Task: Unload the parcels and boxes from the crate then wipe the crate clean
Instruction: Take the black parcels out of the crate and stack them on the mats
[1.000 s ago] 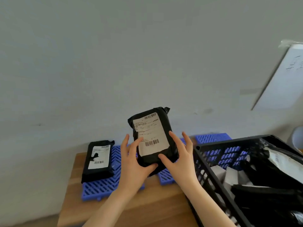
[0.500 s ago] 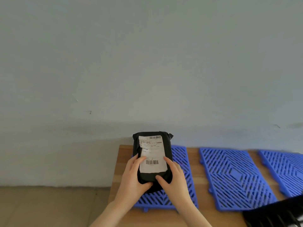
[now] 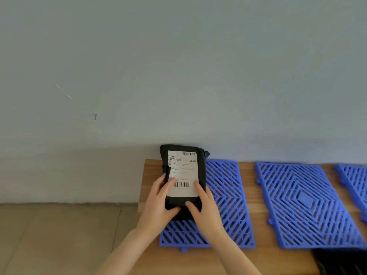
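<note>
At the left end of the wooden desk (image 3: 148, 179), over the leftmost blue plastic lattice mat (image 3: 228, 195): one black poly-film parcel with white barcoded shipping label (image 3: 183, 175), label up, far end raised toward the wall; contact with the mat cannot be told. Left hand (image 3: 158, 207) and right hand (image 3: 206, 209) both clasp its near end, fingers curled over the long edges, thumbs pressed on the front. Handling, judged: light, soft and pliant, slick film, contents probably not fragile. Best hold: both long edges at the lower half, clear of the creased label edge. Dark blurred shape at lower right, probably the black crate (image 3: 341, 261)
</note>
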